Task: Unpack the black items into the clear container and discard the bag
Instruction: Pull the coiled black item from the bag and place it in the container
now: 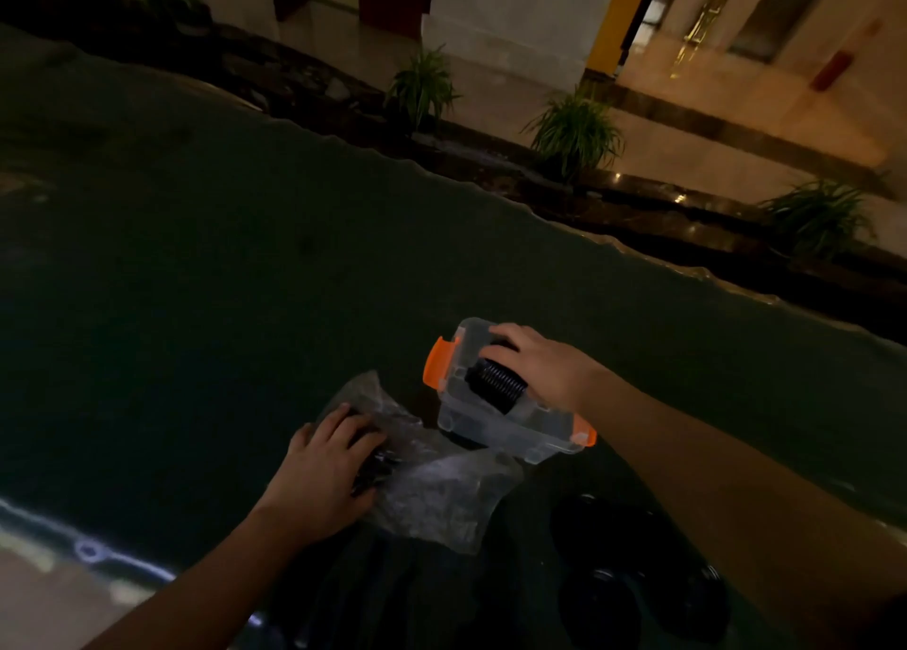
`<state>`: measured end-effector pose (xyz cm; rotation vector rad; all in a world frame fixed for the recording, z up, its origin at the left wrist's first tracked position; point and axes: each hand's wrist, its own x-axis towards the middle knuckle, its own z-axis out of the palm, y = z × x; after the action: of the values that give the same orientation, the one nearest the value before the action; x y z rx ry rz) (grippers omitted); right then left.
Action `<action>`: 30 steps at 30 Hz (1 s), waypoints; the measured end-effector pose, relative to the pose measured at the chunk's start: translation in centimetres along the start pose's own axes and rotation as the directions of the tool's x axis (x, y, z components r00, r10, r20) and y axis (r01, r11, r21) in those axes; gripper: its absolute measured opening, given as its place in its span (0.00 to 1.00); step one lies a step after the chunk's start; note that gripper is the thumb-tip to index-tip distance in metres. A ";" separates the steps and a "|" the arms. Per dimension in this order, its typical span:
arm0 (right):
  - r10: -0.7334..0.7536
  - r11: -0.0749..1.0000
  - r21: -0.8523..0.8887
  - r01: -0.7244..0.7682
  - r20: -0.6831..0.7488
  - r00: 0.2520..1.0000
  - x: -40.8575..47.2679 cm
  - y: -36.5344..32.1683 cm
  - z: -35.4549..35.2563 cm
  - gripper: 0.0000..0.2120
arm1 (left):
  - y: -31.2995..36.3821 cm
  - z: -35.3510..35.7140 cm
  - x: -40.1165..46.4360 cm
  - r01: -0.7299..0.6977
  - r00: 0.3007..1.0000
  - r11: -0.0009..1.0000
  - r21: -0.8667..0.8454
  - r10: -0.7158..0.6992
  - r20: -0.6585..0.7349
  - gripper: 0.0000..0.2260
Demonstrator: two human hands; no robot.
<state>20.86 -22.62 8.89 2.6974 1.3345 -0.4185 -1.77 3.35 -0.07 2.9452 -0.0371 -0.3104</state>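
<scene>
Currently the dark green table surface (206,266) carries all task items; its far edge runs diagonally from upper left to lower right. Potted plants (574,129) stand on the floor beyond that edge. Crumpled clear plastic bag (441,492) lies flat near the table's front; its long axis runs from upper left to lower right. Clear container (495,428), fitted with orange latches (439,362), sits just beside the bag; its long axis follows the same diagonal. Right hand (545,365) rests over the container's opening, fingers curled around a black coiled item (495,379) lying inside. Left hand (324,477) presses on the bag, fingers spread, touching black items (378,463) within.
</scene>
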 end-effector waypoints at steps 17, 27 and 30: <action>-0.104 0.993 -0.047 0.111 0.123 0.987 6.0 1.3 5.1 0.39 | -0.4 1.1 -0.7 0.108 0.992 0.974 -0.199 -0.118 -0.038 0.42; -0.071 0.997 -0.008 0.072 0.089 0.994 5.0 1.3 5.3 0.41 | -0.2 0.6 0.3 0.166 0.985 0.956 -0.240 -0.172 -0.002 0.43; -0.078 0.997 -0.003 0.078 0.057 0.995 4.0 1.3 5.3 0.39 | -0.3 0.2 0.8 0.248 0.968 0.914 -0.321 -0.248 0.041 0.46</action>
<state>23.14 -21.47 2.60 2.6154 1.4265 -0.4949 -1.06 3.56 -0.48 2.6193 0.3574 -0.3159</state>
